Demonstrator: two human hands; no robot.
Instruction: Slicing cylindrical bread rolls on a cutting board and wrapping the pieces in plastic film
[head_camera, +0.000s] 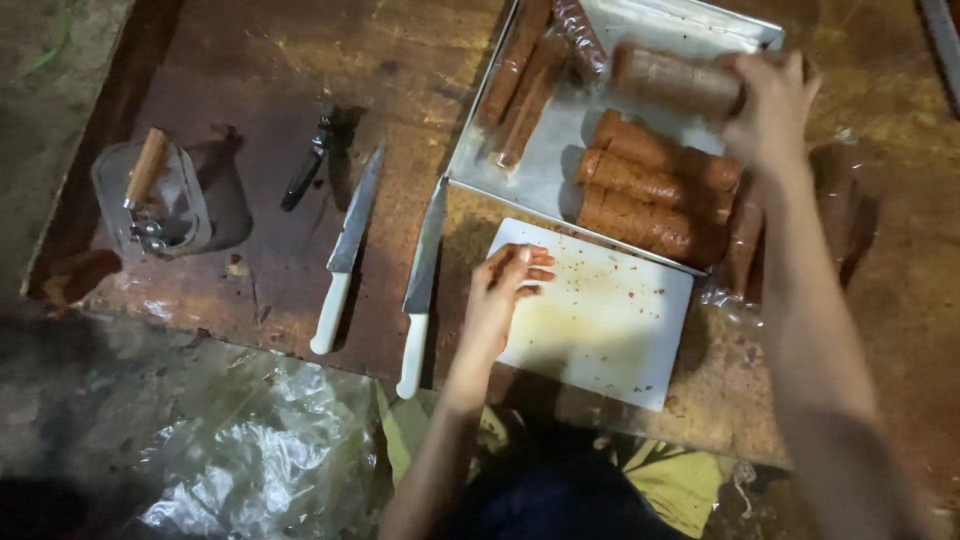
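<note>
My right hand (770, 105) reaches into a metal tray (545, 170) and grips one brown sausage roll (670, 80) near its far right corner. Three more thick brown rolls (645, 185) lie stacked below it in the tray, and thinner wrapped sticks (525, 75) lie at the tray's left. My left hand (505, 290) rests on the left edge of a white cutting board (610, 320), fingers curled, holding nothing that I can see. The board is speckled with red crumbs.
Two white-handled knives (345, 255) (420, 285) lie left of the board on the worn brown table. A small black tool (305, 170) lies further left. A clear container (150, 195) with a wooden-handled tool stands at far left. Crumpled clear plastic (250, 460) lies below.
</note>
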